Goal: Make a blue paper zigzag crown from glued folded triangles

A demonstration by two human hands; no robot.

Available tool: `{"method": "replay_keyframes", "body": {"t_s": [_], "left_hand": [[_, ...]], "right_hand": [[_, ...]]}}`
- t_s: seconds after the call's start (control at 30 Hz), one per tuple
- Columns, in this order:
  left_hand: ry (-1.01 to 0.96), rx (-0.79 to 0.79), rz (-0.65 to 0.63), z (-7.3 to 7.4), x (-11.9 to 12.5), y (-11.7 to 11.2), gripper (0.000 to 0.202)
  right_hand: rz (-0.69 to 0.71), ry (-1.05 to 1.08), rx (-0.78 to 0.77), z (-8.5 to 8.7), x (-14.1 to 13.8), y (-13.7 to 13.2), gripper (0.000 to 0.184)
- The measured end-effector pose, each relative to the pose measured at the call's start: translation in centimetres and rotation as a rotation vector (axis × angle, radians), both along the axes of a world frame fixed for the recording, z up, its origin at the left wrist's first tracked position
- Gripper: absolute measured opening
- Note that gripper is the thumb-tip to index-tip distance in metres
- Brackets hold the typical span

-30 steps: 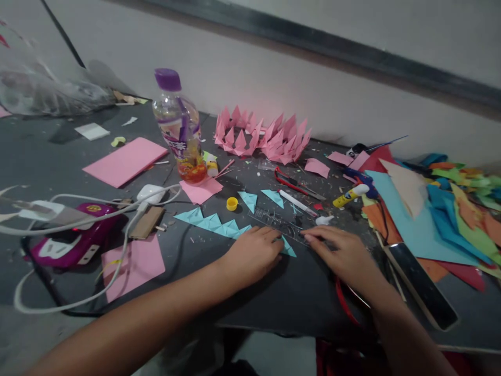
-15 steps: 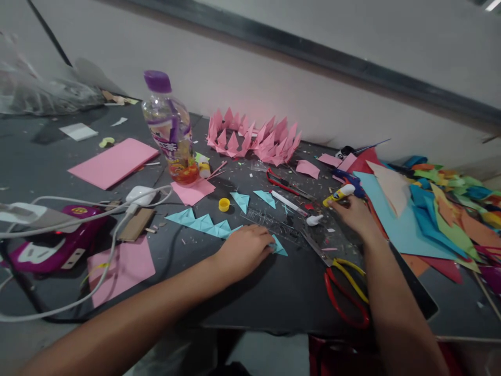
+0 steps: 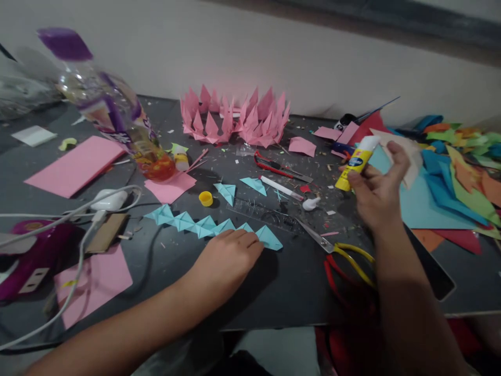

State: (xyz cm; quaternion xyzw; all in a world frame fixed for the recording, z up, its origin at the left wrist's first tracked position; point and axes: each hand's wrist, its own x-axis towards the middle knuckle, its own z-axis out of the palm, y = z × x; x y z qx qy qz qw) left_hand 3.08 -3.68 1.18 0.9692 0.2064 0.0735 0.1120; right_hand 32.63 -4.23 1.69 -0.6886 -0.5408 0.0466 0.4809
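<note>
— Since the blue folded strip point(image 3: 195, 225) lies nearest, how is it expected to handle under the left hand point(image 3: 229, 256)?

— It is judged light and easily creased, so it is better pinned flat than pinched. That is how it is treated. The left hand is laid palm-down on the strip's right end with fingers nearly straight, and nothing is gripped. Red-and-yellow scissors point(image 3: 346, 256) are seen on the surface point(image 3: 297, 292) at about three o'clock from that hand.

— And the glue stick point(image 3: 355, 163)?

— It is held clear of the surface at about one o'clock from the left hand, tilted, white end uppermost. The right hand point(image 3: 378, 196) is closed round its lower yellow part, with one finger raised beside it. The stick is judged light, rigid and smooth, so a hold round the middle of the barrel is suited. Whether it is capped cannot be told.

— What is seen farther off?

— Coloured sheets point(image 3: 450, 183) are spread at two o'clock, and a pink paper crown point(image 3: 235, 117) is set at twelve o'clock by the wall.

— What is changed?

— Half a second ago the stick was being taken up from the surface beside the sheets; now it is lifted. The left hand has been kept on the strip.
</note>
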Motion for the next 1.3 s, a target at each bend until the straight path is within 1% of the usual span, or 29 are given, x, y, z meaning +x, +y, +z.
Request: {"method": "replay_keyframes", "body": {"t_s": [0.07,0.1,0.2,0.23,0.3,0.33,0.4,0.47,0.57,0.63,0.7,0.8,0.87,0.9,0.93,0.97,1.0,1.03,1.07,1.13,1.17,1.2,1.3], "left_hand": [[0.04,0.008,0.03,0.3,-0.2,-0.2,0.015],[0.066,0.011,0.05,0.4,-0.3,-0.2,0.014],[0.132,0.021,0.095,0.5,-0.4,-0.3,0.012],[0.139,0.025,0.101,0.5,-0.4,-0.3,0.012],[0.129,0.036,0.104,0.4,-0.5,-0.3,0.013],[0.119,0.039,0.105,0.3,-0.6,-0.2,0.013],[0.098,0.043,0.118,0.4,-0.8,-0.1,0.013],[0.095,0.043,0.143,0.8,-1.0,0.3,0.011],[0.113,0.046,0.201,1.5,-1.3,0.8,0.013],[0.13,0.03,0.228,1.7,-1.4,1.1,0.011],[0.145,0.007,0.229,1.8,-1.5,1.3,0.009],[0.156,-0.052,0.168,2.1,-2.0,1.8,0.007],[0.119,-0.1,0.153,2.7,-3.1,2.6,0.006],[0.091,-0.111,0.191,3.1,-3.7,3.1,0.006],[0.043,-0.095,0.271,3.5,-4.4,3.7,0.009],[0.008,-0.045,0.37,3.9,-5.1,4.2,0.012],[0.041,-0.029,0.473,4.2,-5.6,4.6,0.015],[0.076,-0.039,0.522,4.3,-6.1,5.0,0.016],[0.113,-0.073,0.531,4.4,-6.4,5.2,0.016],[0.159,-0.138,0.457,4.0,-6.6,5.5,0.016],[0.166,-0.149,0.404,3.7,-6.6,5.6,0.015],[0.17,-0.143,0.378,3.4,-6.6,5.6,0.015],[0.205,-0.138,0.397,2.7,-6.8,5.9,0.016]], "right_hand": [[0.112,0.107,0.044,1.0,-1.2,-0.6,0.057],[0.18,0.15,0.014,1.4,-1.8,-0.9,0.054],[0.332,0.3,-0.045,2.4,-3.2,-1.7,0.028],[0.383,0.374,-0.079,2.6,-3.5,-1.9,0.025],[0.474,0.497,-0.152,2.9,-4.3,-2.3,0.031],[0.512,0.522,-0.184,3.0,-4.7,-2.5,0.034],[0.559,0.48,-0.244,2.9,-5.7,-2.7,0.036],[0.57,0.342,-0.336,2.6,-6.7,-2.7,0.03],[0.533,0.092,-0.455,2.4,-8.5,-2.4,0.023],[0.507,-0.027,-0.466,2.2,-9.6,-2.0,0.024],[0.491,-0.084,-0.469,1.9,-10.6,-1.5,0.025],[0.494,-0.087,-0.514,1.1,-11.5,-1.1,0.027],[0.517,-0.068,-0.546,0.5,-11.8,-1.0,0.027],[0.53,-0.055,-0.549,0.3,-11.8,-1.1,0.026],[0.54,-0.041,-0.54,0.1,-11.8,-1.1,0.025],[0.544,-0.027,-0.525,0.0,-11.7,-1.2,0.024],[0.541,-0.015,-0.507,-0.1,-11.7,-1.3,0.023],[0.532,-0.004,-0.489,-0.2,-11.6,-1.4,0.023],[0.516,0.004,-0.47,-0.2,-11.5,-1.4,0.024],[0.496,0.018,-0.441,-0.3,-11.4,-1.6,0.024],[0.496,0.021,-0.433,-0.3,-11.3,-1.6,0.023],[0.499,0.02,-0.43,-0.4,-11.3,-1.7,0.021],[0.528,-0.006,-0.45,-0.7,-11.3,-2.0,0.019]]}}
